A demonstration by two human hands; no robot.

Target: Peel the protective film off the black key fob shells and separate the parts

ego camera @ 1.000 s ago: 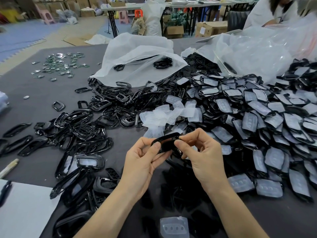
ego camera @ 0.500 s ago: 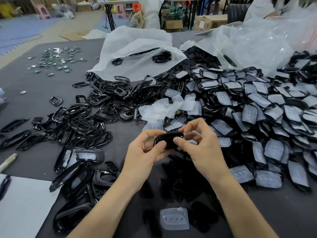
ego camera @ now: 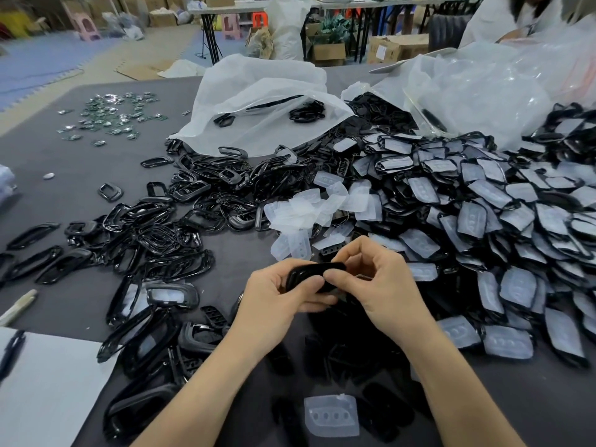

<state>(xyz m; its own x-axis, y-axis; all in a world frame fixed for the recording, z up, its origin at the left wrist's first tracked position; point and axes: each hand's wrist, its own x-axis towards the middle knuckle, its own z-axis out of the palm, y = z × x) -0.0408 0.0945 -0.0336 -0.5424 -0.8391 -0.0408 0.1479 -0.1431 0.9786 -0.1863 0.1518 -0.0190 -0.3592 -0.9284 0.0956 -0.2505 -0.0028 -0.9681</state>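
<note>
on a dark grey surface (ego camera: pixel 80 162), heaps of key fob parts and one shell in both grips.
carries on the right a broad heap of film-covered shells (ego camera: pixel 483 214), with a clear bag (ego camera: pixel 483 91) behind it; bears at centre back a white bag (ego camera: pixel 258 101) with a few black rings lying on it; spreads to the left a pile of bare black frames (ego camera: pixel 154 233), with a white sheet (ego camera: pixel 38 382) at the near left corner. above the near middle, left grip (ego camera: pixel 274 295) and right grip (ego camera: pixel 383 285) both closed round a black key fob shell (ego camera: pixel 312 274), thumbs on its near face, fingers curled behind, shell lifted off the surface and roughly level. just beyond the grips, a cluster of peeled films (ego camera: pixel 309 211); close to the near edge, a single film (ego camera: pixel 332 414) lying flat among dark parts.
</note>
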